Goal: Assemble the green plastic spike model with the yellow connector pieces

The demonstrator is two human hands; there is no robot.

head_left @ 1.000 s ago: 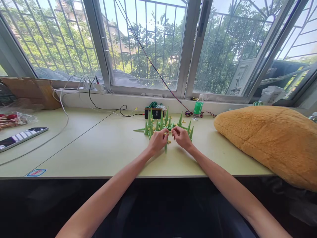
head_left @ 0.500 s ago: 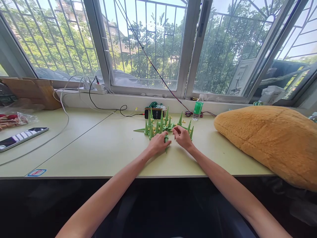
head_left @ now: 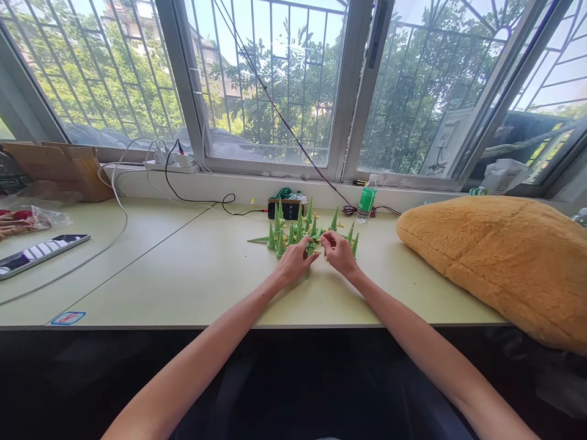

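Several green pointed plastic cones (head_left: 280, 247) stand close together on the table, with small yellow pieces (head_left: 341, 225) among them. My left hand (head_left: 295, 261) is at the near side of this cluster, its thumb and fingers around a green cone (head_left: 310, 249) that is mostly hidden by the hand. Just to the right, my right hand (head_left: 338, 252) is closed in a pinch, fingertips close to the left hand's piece. Whatever lies in that pinch is too small to make out. A few cones stand behind the right hand, and one lies on its side at the cluster's left.
Behind the cones a phone (head_left: 292, 211) showing digits leans upright, plugged into a cable. A green-labelled bottle (head_left: 367, 199) stands at the back. An orange plush cushion (head_left: 499, 263) covers the right side. On the left lie another phone (head_left: 43, 253), cables and a cardboard box (head_left: 50, 171).
The green cone in my left hand has turned, and its tip no longer shows below the hand. My left thumb has shifted up slightly; the right hand has barely moved.
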